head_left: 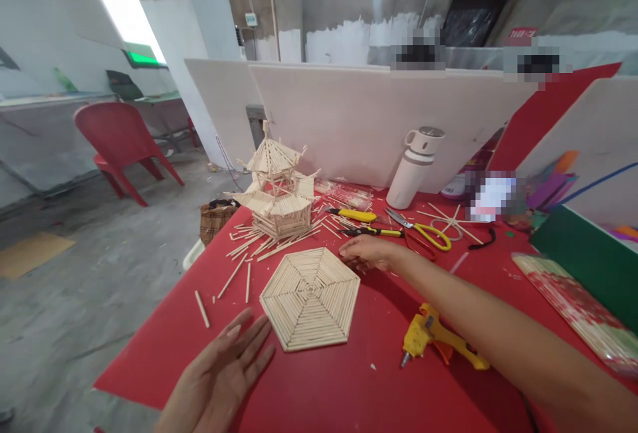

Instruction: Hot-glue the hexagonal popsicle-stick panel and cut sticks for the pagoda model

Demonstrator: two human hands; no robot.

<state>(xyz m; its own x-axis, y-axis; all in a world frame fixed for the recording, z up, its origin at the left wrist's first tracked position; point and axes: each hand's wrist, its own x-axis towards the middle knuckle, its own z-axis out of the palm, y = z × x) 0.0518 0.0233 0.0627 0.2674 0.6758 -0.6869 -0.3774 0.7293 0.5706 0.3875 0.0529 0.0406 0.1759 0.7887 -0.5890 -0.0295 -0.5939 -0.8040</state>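
A flat hexagonal panel of wooden sticks (310,298) lies on the red table (349,393). My left hand (226,370) rests open and flat on the table, fingers stretched toward the panel's near left edge. My right hand (367,252) reaches across to the panel's far right corner, palm down with fingers curled; whether it holds anything is hidden. Behind the panel stands a two-tier pavilion model of sticks (277,187), with loose sticks (244,250) scattered around its base.
A yellow glue gun (438,339) lies under my right forearm. Yellow-handled scissors (423,230), a yellow utility knife (353,214) and pliers (373,232) lie beyond the hand. A white bottle (415,166) stands by white partition boards. A red chair (122,144) stands at left.
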